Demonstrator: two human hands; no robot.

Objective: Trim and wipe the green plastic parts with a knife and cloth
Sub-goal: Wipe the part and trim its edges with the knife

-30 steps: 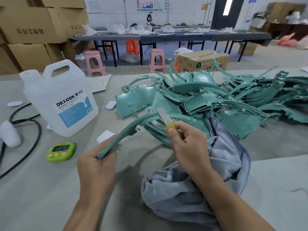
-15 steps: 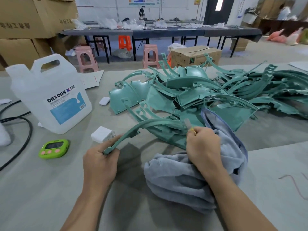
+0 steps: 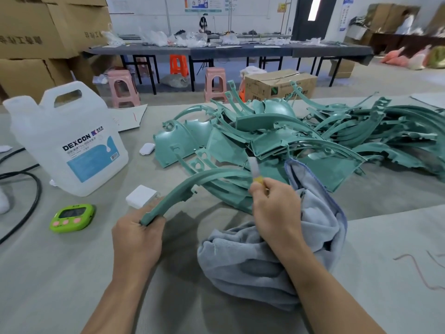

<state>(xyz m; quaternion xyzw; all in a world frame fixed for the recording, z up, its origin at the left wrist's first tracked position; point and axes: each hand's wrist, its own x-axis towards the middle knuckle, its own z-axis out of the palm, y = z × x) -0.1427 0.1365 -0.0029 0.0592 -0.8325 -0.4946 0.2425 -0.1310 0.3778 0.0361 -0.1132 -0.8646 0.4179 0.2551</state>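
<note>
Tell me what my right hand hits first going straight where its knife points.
Probably the curved green part the left hand holds, right by the knife; the green pile lies behind. Depth unclear.

The white plastic jug [image 3: 48, 131] bears a label [image 3: 91, 160] reading "DEXCON". Its smaller print and the markings on the cardboard boxes [image 3: 36, 39] behind the jug cannot be read.

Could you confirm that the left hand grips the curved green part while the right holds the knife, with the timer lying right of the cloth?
Not quite: in the head view the timer lies left of the cloth, near the white jug. The rest is right.
</note>
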